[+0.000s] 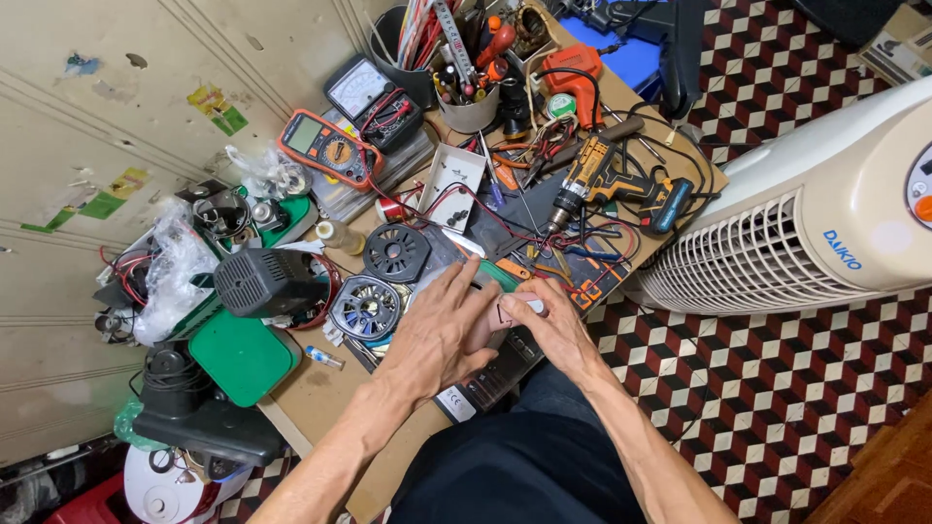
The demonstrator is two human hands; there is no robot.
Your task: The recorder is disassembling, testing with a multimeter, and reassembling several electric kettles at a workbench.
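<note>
Crowding a grey cup [470,114], screwdrivers stand beside a drill [594,175] on the cluttered worktop [320,393]; left hand [442,335] lies flat and open, right hand [549,325] pinches a small white part [532,306], above checkered floor [777,388].

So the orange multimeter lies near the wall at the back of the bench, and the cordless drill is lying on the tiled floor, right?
Not quite. The head view shows the cordless drill lying on the cluttered workbench, among cables and hand tools, not on the tiled floor. The orange multimeter does lie near the wall at the back of the bench.
</note>
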